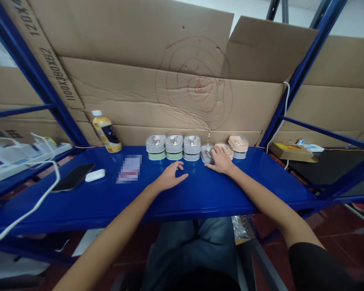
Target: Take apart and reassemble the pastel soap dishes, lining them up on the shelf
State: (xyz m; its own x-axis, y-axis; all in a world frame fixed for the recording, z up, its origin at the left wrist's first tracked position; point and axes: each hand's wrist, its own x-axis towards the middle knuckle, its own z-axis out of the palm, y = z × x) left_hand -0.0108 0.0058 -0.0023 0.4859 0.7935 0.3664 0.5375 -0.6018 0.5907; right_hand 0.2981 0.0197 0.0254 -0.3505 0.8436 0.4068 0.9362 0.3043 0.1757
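Across the back, can see tall corrugated cardboard with red rings drawn on it, and before that a blue tabletop. Along its rear, can count a row of six small plastic boxes, four tall and two low. Taking height as the measure, would judge four done and two left, but cannot prove that measure from here. Off to the left, can make out a yellow drink bottle and a dark smartphone, both well apart from the work.

Over the low pair, can see the right hand, with thumb and fingers about the low gray box; seems to be touching it, yet cannot tell whether closed in a firm grip or merely resting there. Can see the left hand empty, with its grip open, near the front of the tall boxes.

Among those, from left to right, can name two gray-over-green boxes, one gray-over-gray box and, at the far end, one peach-over-gray box. Between the last two, can find the low gray box and, just right of it, the low peach box, partly hidden by the right hand. Beside the smartphone, can spot a white earbud case.
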